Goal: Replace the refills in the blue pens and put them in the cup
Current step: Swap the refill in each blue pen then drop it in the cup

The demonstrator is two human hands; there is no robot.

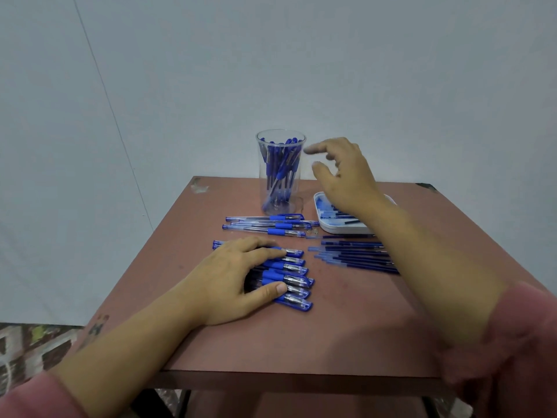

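**Table** (331, 327): reddish-brown top, worn at the far corners, set against a pale wall (391, 86); patterned floor (30, 342) at lower left.

**Clear cup** (294, 200): upright at the far middle of the table, holding a bunch of capped blue pens (280, 164) that lean inside it.

**Three blue pens** (271, 226): lying side by side on the table just in front of the cup, lengthwise left to right.

**Pile of blue pens** (292, 279): near the table's middle, caps to the right, partly covered by the left hand.

**Loose refills** (358, 256): a row of dark blue refills on the table to the right of the pile, with one more (340, 236) lying apart, just in front of the tray.

**White tray** (340, 228): right of the cup, holding more refills (334, 214) (partly hidden by the right wrist).

**Left hand** (238, 273): rests palm down on the pile, fingers fairly straight and laid across the pens, thumb spread apart and touching the pile's near side.

**Right hand** (346, 173): raised in the air just right of the cup's rim, fingers apart and loosely bent, nothing visible between them (outline blurred).

**Sleeves**: pink, left (36, 396) and right (518, 342), pushed back from the forearms.
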